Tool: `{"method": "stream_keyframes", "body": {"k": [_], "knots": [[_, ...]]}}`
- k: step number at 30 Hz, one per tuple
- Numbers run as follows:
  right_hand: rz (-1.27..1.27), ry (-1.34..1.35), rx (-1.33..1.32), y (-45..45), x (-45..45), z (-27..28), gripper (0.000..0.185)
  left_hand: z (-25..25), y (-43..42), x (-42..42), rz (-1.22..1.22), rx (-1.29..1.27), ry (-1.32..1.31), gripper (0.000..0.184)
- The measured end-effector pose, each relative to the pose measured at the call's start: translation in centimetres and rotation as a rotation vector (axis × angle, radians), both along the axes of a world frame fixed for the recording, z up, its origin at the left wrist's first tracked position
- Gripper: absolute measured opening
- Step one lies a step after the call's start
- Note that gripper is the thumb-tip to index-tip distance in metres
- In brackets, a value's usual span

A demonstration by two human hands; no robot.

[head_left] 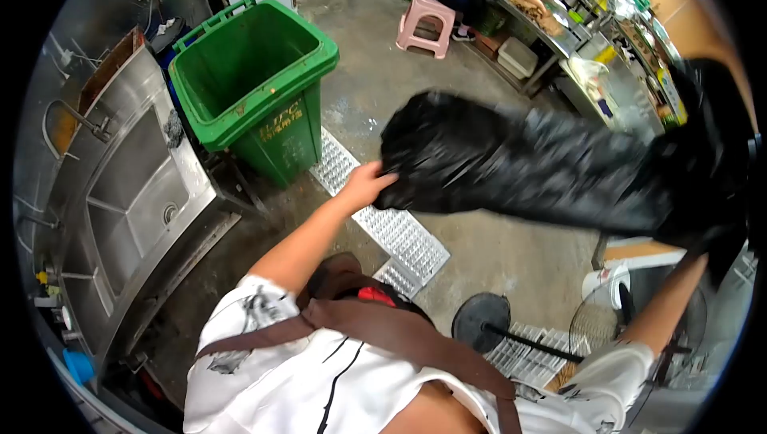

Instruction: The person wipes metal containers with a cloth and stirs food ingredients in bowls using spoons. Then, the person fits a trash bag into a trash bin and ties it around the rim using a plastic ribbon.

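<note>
A large black plastic garbage bag (519, 162) is stretched sideways in front of me, its middle blurred by motion. My left hand (371, 186) is closed on the bag's left end, fingers pinching its edge. At far right my right hand (697, 264) is up against the bunched end of the bag; the plastic covers most of its fingers, and that end hangs from it. Beyond my left arm stands a green wheeled bin (280, 130) with its top uncovered and its inside dark. The bag is apart from the bin, to its right.
A stainless steel sink (136, 186) runs along the left. White perforated mats (399, 238) lie on the floor. Near my right arm are a fan (599, 322) with a round black base and a white bucket (605, 284). Farther off, a person sits by a pink stool (426, 22) at a worktable.
</note>
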State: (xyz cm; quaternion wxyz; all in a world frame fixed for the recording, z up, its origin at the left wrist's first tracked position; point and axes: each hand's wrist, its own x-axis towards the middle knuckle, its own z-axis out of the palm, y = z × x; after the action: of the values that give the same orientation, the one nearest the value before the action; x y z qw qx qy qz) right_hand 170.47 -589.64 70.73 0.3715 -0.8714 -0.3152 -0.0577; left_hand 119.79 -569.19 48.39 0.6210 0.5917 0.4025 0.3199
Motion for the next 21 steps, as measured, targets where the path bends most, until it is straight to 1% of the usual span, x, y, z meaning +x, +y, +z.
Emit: {"method": "stream_keyframes", "body": {"k": [1, 2, 3, 4, 5, 6, 7, 8, 10, 12, 13, 14, 15, 16, 17, 18, 19, 20, 21], "knots": [[0.008, 0.026, -0.068, 1.1, 0.5, -1.9, 0.052, 1.8, 0.0, -3.0, 0.057, 0.094, 0.222, 0.029], [0.015, 0.046, -0.136, 2.4, 0.9, -3.6, 0.053, 1.4, 0.5, -5.8, 0.096, 0.057, 0.177, 0.027], [0.021, 0.070, -0.218, 3.7, 1.2, -5.5, 0.053, -1.2, 1.3, -8.8, 0.263, 0.490, 0.532, 0.023], [0.025, 0.097, -0.301, 4.8, 1.3, -7.3, 0.054, -0.6, 1.6, -10.9, 0.378, 0.472, 0.505, 0.018], [0.030, 0.127, -0.391, 6.1, 1.4, -9.0, 0.055, 1.0, 2.2, -12.1, 0.470, 0.541, 0.499, 0.014], [0.038, 0.160, -0.499, 7.5, 1.4, -10.6, 0.056, 3.0, 3.0, -13.2, 0.443, 0.293, 0.601, 0.013], [0.051, 0.196, -0.627, 9.1, 1.4, -12.1, 0.057, 3.8, 4.0, -13.8, 0.420, 0.277, 0.606, 0.013], [0.067, 0.228, -0.739, 10.7, 1.5, -13.4, 0.058, 2.6, 5.4, -14.9, 0.360, 0.261, 0.583, 0.012], [0.098, 0.328, -0.992, 14.0, 1.4, -15.5, 0.060, 3.6, 6.9, -12.1, 0.325, 0.149, 0.478, 0.020], [0.110, 0.475, -1.159, 16.8, 1.6, -16.4, 0.061, 4.5, 9.0, -9.9, -0.020, -0.078, 0.858, 0.029], [0.094, 0.577, -1.163, 17.9, 2.4, -16.6, 0.062, 4.3, 9.7, -8.6, -0.086, -0.175, 0.740, 0.028], [0.075, 0.700, -1.089, 18.6, 3.7, -16.8, 0.063, 4.0, 10.2, -7.3, -0.155, -0.276, 0.627, 0.029], [0.060, 0.831, -0.927, 18.9, 5.8, -17.6, 0.045, 4.8, 10.8, -5.6, -0.127, -0.490, 0.400, 0.027], [0.055, 0.843, -0.916, 19.1, 8.4, -18.7, 0.045, 5.7, 11.2, -4.2, -0.100, -0.701, 0.174, 0.027], [0.033, 0.755, -0.760, 19.6, 9.9, -19.2, 0.043, 5.3, 11.9, -2.9, -0.121, -0.841, -0.069, 0.029], [0.009, 0.666, -0.604, 20.1, 11.3, -19.9, 0.041, 5.4, 13.0, -2.3, -0.166, -0.890, -0.166, 0.033], [0.002, 0.680, -0.592, 20.6, 12.3, -20.8, 0.041, 5.6, 14.0, -1.0, -0.247, -0.865, -0.267, 0.036], [0.123, 0.795, -0.397, 22.3, 10.2, -18.7, 0.041, 5.7, 14.9, 0.9, -0.328, -0.835, -0.370, 0.039], [0.245, 0.897, -0.197, 24.3, 7.6, -16.5, 0.040, 7.1, 15.5, 4.1, -0.202, -0.853, -0.315, 0.044]]}}
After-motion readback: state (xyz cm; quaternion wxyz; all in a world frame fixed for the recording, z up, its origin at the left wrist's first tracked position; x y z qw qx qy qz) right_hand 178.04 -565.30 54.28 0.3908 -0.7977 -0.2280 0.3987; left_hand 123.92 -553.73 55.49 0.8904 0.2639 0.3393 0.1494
